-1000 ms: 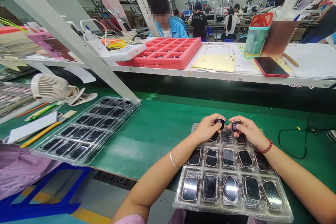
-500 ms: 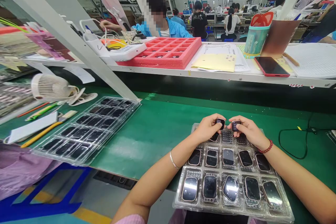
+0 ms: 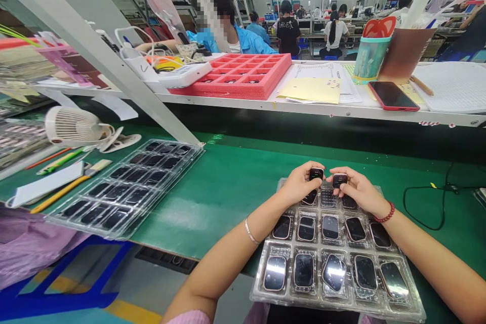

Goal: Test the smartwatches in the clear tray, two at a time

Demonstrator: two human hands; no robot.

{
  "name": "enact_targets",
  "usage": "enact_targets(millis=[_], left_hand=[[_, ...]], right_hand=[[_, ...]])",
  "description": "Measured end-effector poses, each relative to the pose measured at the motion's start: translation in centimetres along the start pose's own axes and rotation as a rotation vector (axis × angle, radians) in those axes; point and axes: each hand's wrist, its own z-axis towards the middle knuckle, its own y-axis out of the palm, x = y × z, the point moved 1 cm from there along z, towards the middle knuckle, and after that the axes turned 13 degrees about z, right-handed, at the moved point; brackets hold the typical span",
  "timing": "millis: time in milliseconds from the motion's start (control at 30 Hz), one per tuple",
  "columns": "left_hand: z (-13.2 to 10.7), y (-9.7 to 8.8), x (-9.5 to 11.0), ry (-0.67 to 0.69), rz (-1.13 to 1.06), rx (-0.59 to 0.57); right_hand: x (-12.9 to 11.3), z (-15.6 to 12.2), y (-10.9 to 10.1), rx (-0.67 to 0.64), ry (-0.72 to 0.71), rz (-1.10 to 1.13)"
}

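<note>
My left hand (image 3: 301, 185) and my right hand (image 3: 359, 191) hover close together over the far end of a clear plastic blister tray (image 3: 299, 305). Each pinches a small dark smartwatch body with a rose-toned rim, the left one (image 3: 316, 174) and the right one (image 3: 339, 180). Rows of similar watch bodies sit in the tray's pockets, including one (image 3: 330, 227) just below my hands. My fingers hide part of the far row.
The tray rests on a green bench mat (image 3: 205, 207). A second clear tray of dark watch bodies (image 3: 114, 233) lies to the left, near a white fan (image 3: 72, 126) and pens. A black cable (image 3: 421, 202) lies right. A shelf above holds a red foam tray, papers and a phone.
Both hands have risen slightly, carrying their watch bodies a little farther up the view. The co-worker's arm beyond the shelf has lowered.
</note>
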Motion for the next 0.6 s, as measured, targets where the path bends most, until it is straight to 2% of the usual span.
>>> enact_targets(millis=[167, 333, 600], left_hand=[[-0.12, 0.07, 0.11, 0.02, 0.015, -0.011], [-0.19, 0.06, 0.11, 0.021, 0.01, -0.014], [-0.23, -0.12, 0.35, 0.044, 0.113, 0.016]], right_hand=[[-0.01, 0.15, -0.04, 0.038, -0.011, 0.002], [0.01, 0.12, 0.01, 0.024, -0.026, -0.024], [0.17, 0.1, -0.08, 0.032, -0.038, -0.021]])
